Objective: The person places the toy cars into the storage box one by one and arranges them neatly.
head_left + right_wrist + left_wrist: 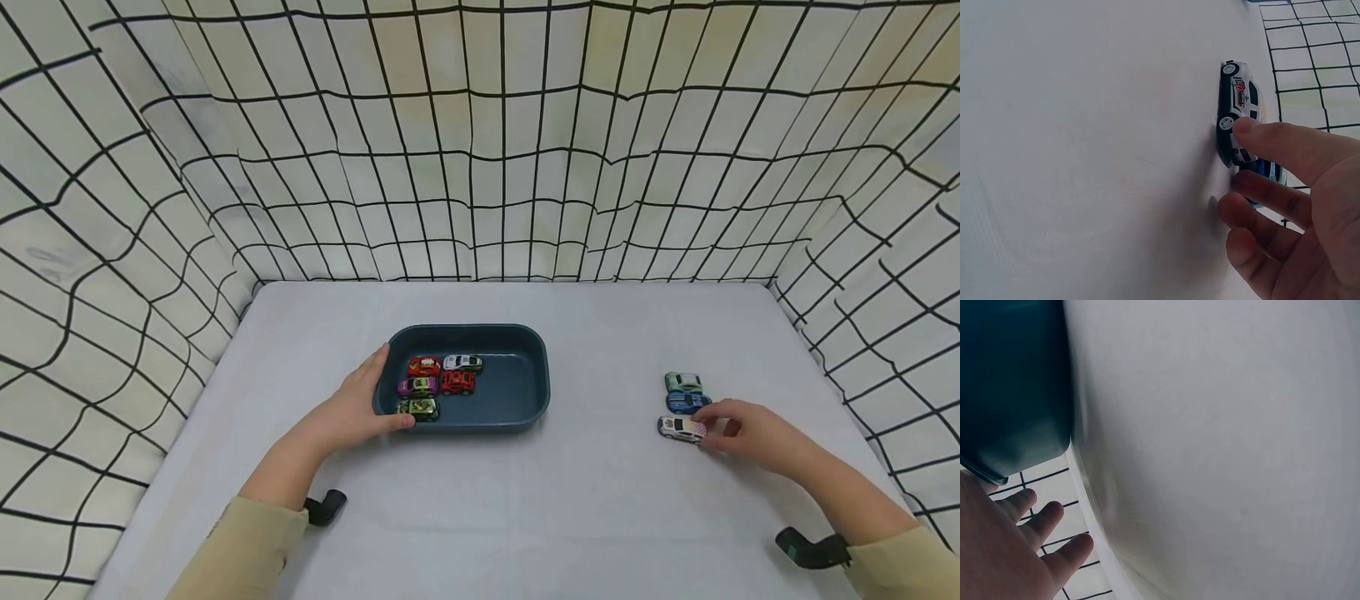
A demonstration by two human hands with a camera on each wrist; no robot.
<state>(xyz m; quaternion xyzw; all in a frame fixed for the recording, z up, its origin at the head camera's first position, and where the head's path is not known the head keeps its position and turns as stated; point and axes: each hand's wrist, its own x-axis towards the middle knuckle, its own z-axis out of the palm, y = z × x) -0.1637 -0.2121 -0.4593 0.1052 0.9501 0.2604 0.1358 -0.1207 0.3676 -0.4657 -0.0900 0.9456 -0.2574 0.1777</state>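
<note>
A dark blue-green plastic tray (495, 425) sits on the white cloth, with several toy cars in its left half. My left hand (348, 417) rests against the tray's left end, fingers along the side and thumb at the front rim; in the left wrist view its fingers are spread and fairly straight beside the tray wall (1016, 381). On the right, my right hand (757, 433) pinches the rear of a white toy car (678, 428) between thumb and fingers. Just behind that car are a blue toy car (686, 402) and a light green toy car (683, 382).
Inside the tray are a purple toy car (417, 387), a green one (420, 408), a white one (462, 362) and red ones (457, 382). Black netting (502, 179) over pale walls encloses the table's back and sides. Dark wrist cameras (812, 550) jut from both sleeves.
</note>
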